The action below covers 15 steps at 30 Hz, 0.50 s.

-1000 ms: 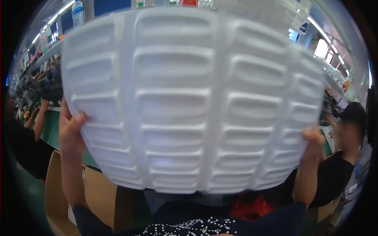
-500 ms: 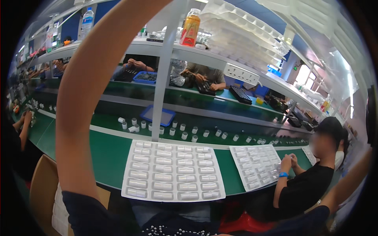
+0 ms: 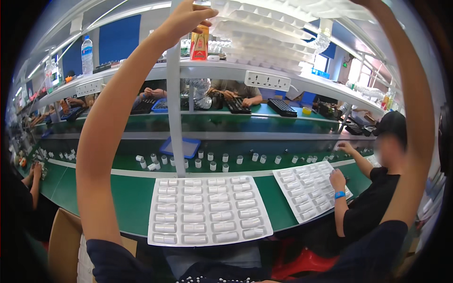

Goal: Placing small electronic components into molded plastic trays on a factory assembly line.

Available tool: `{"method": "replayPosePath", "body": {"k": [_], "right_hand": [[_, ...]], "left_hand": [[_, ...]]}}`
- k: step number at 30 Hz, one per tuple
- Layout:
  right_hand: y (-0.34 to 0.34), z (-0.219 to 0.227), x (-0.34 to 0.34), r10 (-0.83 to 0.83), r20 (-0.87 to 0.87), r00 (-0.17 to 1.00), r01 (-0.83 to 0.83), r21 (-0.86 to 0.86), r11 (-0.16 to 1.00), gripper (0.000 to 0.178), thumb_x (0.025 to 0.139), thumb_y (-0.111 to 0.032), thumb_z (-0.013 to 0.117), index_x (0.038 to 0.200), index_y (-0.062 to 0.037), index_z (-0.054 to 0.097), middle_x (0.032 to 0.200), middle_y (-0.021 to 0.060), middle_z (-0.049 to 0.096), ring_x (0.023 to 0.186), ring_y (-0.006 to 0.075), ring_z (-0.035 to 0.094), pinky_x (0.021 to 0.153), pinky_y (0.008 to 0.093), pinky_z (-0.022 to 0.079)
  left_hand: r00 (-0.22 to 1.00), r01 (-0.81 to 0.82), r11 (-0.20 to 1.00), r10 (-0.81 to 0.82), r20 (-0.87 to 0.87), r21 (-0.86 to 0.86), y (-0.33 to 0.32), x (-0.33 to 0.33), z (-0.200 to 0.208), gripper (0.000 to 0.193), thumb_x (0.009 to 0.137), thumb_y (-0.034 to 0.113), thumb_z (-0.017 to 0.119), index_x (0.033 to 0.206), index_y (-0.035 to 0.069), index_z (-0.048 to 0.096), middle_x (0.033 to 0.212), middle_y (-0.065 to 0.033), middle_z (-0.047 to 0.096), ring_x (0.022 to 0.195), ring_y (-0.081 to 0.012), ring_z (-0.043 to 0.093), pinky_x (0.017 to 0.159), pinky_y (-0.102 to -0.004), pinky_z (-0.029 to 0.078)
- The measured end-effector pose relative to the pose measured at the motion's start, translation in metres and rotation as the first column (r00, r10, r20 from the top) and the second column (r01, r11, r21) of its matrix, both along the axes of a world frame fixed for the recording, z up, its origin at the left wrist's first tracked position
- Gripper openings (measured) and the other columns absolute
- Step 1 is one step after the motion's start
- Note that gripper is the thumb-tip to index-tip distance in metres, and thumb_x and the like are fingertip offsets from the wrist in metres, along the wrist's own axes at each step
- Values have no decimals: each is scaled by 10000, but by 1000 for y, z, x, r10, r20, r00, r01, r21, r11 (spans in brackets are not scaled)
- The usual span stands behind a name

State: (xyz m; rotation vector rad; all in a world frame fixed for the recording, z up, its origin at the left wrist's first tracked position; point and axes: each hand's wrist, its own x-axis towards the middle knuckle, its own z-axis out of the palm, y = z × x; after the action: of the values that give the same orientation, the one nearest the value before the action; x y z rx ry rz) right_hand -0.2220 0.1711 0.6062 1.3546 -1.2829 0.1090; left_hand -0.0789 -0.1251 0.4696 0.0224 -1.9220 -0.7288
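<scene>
My left hand (image 3: 188,20) is raised in front of the upper shelf, fingers stretched and apart, with nothing seen in it. Its fingertips come close to the left edge of a stack of white, translucent plastic trays (image 3: 264,40); whether they touch, I cannot tell. Behind the hand stands a bottle of orange drink (image 3: 199,46). My right forearm (image 3: 415,94) reaches up on the right, and its hand is cut off by the upper edge. On the green bench in front of me lies a white blister tray (image 3: 179,198) whose compartments hold white cylinders.
A co-worker (image 3: 373,203) sits to the right beside another filled tray (image 3: 309,191). Small white cylinders (image 3: 213,166) stand along the green belt near a blue tray (image 3: 181,147). A shelf post (image 3: 174,104) rises behind my tray. A cardboard box (image 3: 63,245) is at lower left.
My left hand has come down into view at the tray stack. My right arm has risen along the right side. The view has tilted upward, and the co-worker's far hand has moved toward the belt.
</scene>
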Motion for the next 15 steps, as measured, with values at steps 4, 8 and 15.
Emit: {"method": "replayPosePath", "body": {"k": [4,8,15], "right_hand": [[-98,19,-98,193,-211,958,-176,99,979,382,750,-243,620,1030,16,626,1144,266,593,1095,430,550,949,464,453],[-139,17,-180,308,49,950,-312,196,930,746,750,-413,737,1333,-8,508,1275,251,559,1219,392,502,1054,447,387],[-222,26,-185,212,273,939,-208,-42,977,897,843,-594,605,1477,-32,312,1369,257,505,1264,377,490,1063,435,389]], "left_hand": [[999,47,999,-46,-20,27,5,-8,-15,703,880,208,678,1433,-24,313,1190,-205,591,879,-253,645,687,-326,551],[999,-6,973,16,41,-230,26,-18,-36,546,865,312,696,1317,69,510,1233,-119,583,937,-162,639,698,-287,517],[993,2,964,28,111,-267,53,39,-49,581,891,283,664,1379,60,443,1277,-119,579,955,-181,638,760,-305,529]]}}
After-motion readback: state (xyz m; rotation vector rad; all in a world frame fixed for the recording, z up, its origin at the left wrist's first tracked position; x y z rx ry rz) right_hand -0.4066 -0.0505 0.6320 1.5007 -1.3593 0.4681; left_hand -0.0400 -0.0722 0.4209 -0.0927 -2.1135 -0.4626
